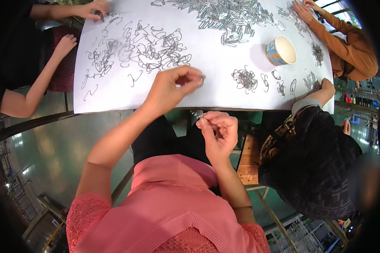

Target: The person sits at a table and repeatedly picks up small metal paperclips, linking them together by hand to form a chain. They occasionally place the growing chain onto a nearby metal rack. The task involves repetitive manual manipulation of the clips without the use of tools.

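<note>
Over the near part of the white table my left hand (169,88) is raised, thumb and fingertips closed in a pinch. At its fingertips sits a small shiny metal piece (202,78), too small to name surely. My right hand (220,131) is lower, just off the table's near edge, with thumb and forefinger pressed together. A bit of something shiny (196,113) shows at its tips, its kind hidden. Beyond my left hand lies a loose spread of bent wire hooks (162,48). To the right is a smaller heap of hooks (245,79).
A big heap of short metal clips (232,19) covers the far middle of the white table (215,95). A paper cup (280,50) stands to the right. Co-workers' hands reach in at the far left (95,9), far right (303,12) and near right (325,89).
</note>
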A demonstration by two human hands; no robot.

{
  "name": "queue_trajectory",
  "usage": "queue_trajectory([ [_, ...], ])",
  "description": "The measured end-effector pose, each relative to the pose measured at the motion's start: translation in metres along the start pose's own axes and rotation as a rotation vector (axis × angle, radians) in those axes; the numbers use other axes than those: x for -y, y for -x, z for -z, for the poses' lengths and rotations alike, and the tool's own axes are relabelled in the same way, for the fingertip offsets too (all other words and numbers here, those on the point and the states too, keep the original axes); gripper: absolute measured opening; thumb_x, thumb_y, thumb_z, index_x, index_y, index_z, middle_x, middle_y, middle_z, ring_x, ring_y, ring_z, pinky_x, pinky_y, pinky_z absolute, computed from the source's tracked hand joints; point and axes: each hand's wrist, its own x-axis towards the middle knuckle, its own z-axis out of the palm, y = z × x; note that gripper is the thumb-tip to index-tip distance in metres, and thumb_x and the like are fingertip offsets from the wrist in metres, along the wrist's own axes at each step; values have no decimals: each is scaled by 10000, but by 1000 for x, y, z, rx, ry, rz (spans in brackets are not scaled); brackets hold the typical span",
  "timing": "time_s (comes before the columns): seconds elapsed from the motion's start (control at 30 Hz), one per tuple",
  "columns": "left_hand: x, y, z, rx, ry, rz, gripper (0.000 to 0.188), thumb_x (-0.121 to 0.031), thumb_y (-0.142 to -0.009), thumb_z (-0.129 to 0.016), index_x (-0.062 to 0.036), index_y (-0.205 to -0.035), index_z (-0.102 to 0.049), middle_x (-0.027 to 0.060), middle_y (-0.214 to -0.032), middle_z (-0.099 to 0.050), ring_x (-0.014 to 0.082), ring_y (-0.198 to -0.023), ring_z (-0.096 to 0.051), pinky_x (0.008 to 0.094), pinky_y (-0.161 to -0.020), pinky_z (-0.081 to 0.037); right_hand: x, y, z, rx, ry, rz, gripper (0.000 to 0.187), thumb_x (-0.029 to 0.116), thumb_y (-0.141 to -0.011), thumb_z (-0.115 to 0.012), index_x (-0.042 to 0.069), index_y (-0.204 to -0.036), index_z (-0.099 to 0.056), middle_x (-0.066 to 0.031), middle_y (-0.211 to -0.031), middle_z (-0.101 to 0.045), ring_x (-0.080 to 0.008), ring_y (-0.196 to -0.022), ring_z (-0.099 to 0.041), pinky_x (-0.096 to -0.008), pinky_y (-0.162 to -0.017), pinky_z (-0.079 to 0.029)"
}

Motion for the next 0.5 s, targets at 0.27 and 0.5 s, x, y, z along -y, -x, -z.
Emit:
queue_trajectory([
  [0.27,-19,59,-4,-9,183,40,103,-59,-845,-663,5,-924,-672,59,-904,-691,106,-831,-622,263,-780,-489,-2,3,-8,8,39,16,219,-119,-837,-602,-7,-931,-438,-152,-933,-613,-123,-794,-620,-224,-670,-535],
  [0.5,-14,71,0,-104,127,-41,96,-73,-831,-677,-15,-905,-697,40,-883,-704,78,-729,-584,239,-707,-478,-3,7,-17,16,130,64,197,-130,-822,-613,-15,-890,-469,-158,-939,-612,-133,-790,-617,-231,-673,-537],
])
